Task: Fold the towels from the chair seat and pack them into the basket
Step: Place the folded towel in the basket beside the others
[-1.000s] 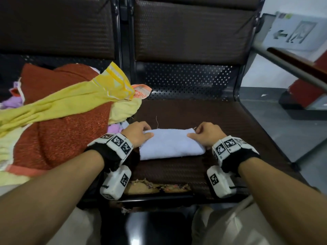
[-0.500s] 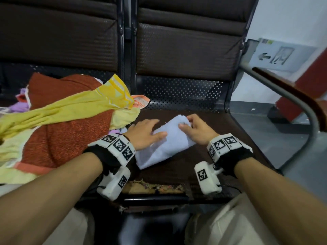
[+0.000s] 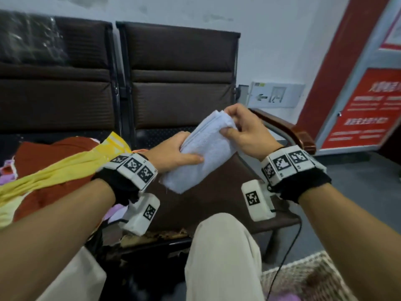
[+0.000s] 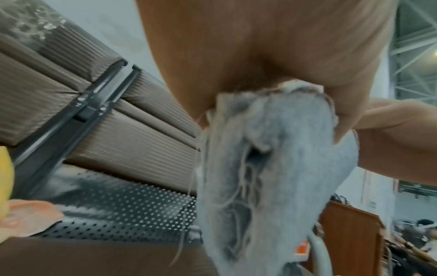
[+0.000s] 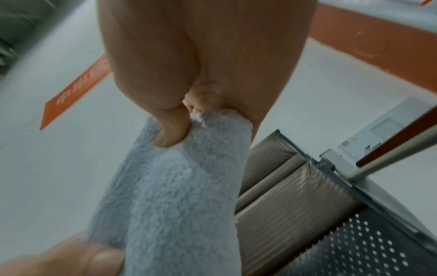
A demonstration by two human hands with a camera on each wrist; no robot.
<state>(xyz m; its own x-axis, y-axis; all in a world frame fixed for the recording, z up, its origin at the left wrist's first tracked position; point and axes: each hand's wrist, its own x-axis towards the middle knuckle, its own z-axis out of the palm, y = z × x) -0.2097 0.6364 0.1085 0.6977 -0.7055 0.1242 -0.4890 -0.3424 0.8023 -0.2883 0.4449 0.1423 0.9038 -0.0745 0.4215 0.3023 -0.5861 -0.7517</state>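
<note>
A folded pale blue towel is held up in the air above the brown chair seat, tilted with its far end higher. My left hand grips its lower left side, thumb across the top. My right hand pinches the upper far end. The left wrist view shows the towel's frayed layered end under my palm. In the right wrist view my thumb presses into the towel. A woven basket shows at the bottom right on the floor.
A heap of unfolded towels, yellow and rust red, lies on the left seat. A wooden armrest runs along the right side of the chair. My knee is in front of the seat.
Both hands have lifted the folded towel off the seat and raised it, its right end tipped up. The head view has swung upward and to the right, bringing the basket into sight.
</note>
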